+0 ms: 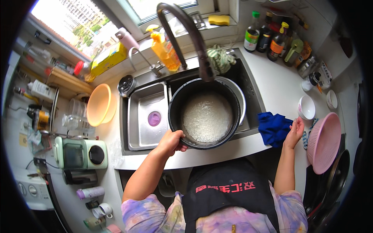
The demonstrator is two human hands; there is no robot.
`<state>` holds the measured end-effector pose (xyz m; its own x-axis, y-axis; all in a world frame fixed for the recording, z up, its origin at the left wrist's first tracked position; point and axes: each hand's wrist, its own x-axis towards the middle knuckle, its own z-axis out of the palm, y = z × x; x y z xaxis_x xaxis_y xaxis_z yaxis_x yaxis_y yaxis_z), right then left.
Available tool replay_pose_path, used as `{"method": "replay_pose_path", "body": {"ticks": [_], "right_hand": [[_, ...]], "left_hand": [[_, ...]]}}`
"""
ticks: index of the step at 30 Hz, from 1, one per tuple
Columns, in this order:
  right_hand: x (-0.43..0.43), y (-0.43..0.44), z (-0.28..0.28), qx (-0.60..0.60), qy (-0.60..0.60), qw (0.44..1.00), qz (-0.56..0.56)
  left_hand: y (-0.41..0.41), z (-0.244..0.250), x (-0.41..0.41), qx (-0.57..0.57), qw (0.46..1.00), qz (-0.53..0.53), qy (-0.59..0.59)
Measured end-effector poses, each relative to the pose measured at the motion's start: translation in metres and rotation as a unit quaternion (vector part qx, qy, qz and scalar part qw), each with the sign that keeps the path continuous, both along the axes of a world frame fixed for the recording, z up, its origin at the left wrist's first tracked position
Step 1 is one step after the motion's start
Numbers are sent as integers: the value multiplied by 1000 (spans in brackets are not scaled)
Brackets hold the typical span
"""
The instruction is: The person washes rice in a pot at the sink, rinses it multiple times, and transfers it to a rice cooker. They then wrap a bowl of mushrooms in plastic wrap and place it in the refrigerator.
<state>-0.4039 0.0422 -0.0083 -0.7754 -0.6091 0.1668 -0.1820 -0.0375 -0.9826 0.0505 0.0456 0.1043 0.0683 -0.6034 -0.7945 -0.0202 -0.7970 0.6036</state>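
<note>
My left hand (pixel 172 141) grips the near left rim of a dark inner cooking pot (pixel 174 116), which is tilted over the sink. White rice (pixel 205 119) covers the pot's bottom. Behind the pot shows the rim of a metal bowl (pixel 242 100) in the sink's right basin. The dark faucet (pixel 204 55) arches above the pot's far rim. On the right, my right hand (pixel 295 131) is at the edge of a crumpled blue cloth (pixel 274 128) on the counter; whether its fingers hold the cloth is unclear. A white bowl (pixel 306 107) stands just beyond that hand.
The left sink basin (pixel 145 128) has a purple drain cover. Left of it stand an orange plastic basin (pixel 100 104) and a green appliance (pixel 80 153). A pink colander (pixel 325 142) leans at right. Sauce bottles (pixel 275 42) line the back right; a green checked cloth (pixel 220 58) lies behind the faucet.
</note>
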Motion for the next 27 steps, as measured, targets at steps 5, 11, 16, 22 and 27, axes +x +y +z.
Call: {"method": "replay_pose_path", "body": {"ticks": [5, 11, 16, 22, 27], "right_hand": [[52, -12, 12, -14, 24, 997, 69], [147, -22, 17, -24, -6, 981, 192], [197, -33, 20, 0, -1, 920, 391], [214, -49, 31, 12, -13, 870, 493], [210, -47, 27, 40, -1, 827, 560]], "left_hand": [[36, 4, 40, -17, 998, 57, 8], [79, 6, 76, -60, 988, 142, -6], [126, 8, 85, -91, 965, 246, -16], [164, 24, 73, -116, 925, 357, -55], [188, 21, 53, -107, 902, 411, -83]]}}
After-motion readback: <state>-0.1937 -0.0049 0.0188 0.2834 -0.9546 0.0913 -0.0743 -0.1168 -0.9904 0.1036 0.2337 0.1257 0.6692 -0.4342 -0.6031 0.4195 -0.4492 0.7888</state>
